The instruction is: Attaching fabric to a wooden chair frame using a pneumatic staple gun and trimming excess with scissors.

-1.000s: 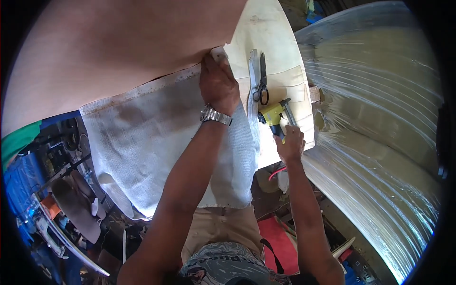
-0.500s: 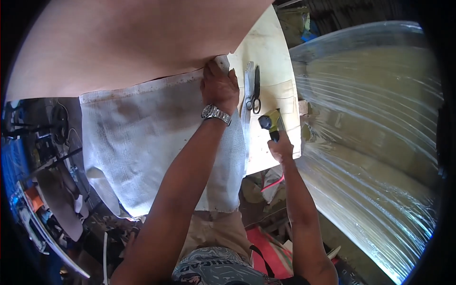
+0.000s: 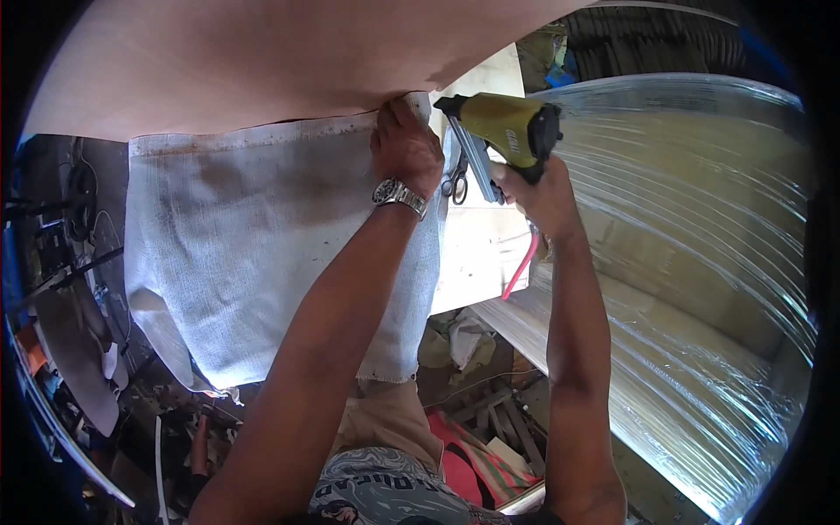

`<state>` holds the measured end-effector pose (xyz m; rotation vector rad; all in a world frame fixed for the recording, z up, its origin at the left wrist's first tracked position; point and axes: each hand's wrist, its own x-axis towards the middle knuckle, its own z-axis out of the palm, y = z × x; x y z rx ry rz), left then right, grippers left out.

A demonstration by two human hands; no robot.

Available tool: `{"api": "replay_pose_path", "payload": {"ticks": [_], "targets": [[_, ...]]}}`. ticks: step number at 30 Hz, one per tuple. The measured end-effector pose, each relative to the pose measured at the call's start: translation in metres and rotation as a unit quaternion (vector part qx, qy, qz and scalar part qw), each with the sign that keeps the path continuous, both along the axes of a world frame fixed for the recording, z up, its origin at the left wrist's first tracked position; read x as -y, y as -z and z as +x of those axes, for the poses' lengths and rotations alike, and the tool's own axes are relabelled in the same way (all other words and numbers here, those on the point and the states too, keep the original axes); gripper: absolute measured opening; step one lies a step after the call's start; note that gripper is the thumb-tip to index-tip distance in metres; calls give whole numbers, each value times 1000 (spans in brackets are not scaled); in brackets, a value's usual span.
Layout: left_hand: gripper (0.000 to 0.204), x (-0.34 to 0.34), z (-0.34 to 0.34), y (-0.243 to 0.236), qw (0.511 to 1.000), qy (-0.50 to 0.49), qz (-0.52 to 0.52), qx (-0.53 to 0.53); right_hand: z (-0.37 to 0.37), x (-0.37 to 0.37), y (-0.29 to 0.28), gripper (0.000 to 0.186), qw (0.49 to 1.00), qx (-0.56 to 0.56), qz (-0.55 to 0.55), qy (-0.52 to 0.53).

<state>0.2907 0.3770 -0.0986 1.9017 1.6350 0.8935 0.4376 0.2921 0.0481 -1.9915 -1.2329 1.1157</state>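
Note:
My left hand (image 3: 408, 156), with a metal watch on the wrist, grips the top right edge of a pale grey woven fabric (image 3: 245, 236), its fingertips curled at the fold along a tan padded panel (image 3: 262, 70). In my right hand (image 3: 544, 197) is a yellow-green and black staple gun (image 3: 506, 127), raised with its nose pointing left toward the fabric's corner. A red hose (image 3: 522, 262) hangs below its handle. Black scissors (image 3: 456, 185) lie between the hands on a pale board (image 3: 490, 236), partly hidden by the staple gun.
On the right stands a large piece wrapped in clear plastic film (image 3: 682, 201). Tools and scraps clutter the floor at left, with a curved dark padded piece (image 3: 83, 376) among them. A red cloth (image 3: 468, 455) lies below. Another person's arm (image 3: 200, 446) shows at lower left.
My right hand has lifted the staple gun up from over the board and turned its nose left, closer to my left hand. My left hand stays on the fabric edge.

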Motion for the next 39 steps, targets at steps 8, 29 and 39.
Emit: {"api": "replay_pose_path", "payload": {"ticks": [8, 29, 39], "targets": [[73, -1, -2, 0, 999, 12, -38, 11, -7, -30, 28, 60, 999, 40, -32, 2], [79, -6, -9, 5, 996, 44, -69, 40, 18, 157, 139, 75, 960, 240, -98, 104], [60, 0, -121, 0, 984, 170, -51, 34, 2, 199, 227, 74, 957, 252, -29, 138]]}}
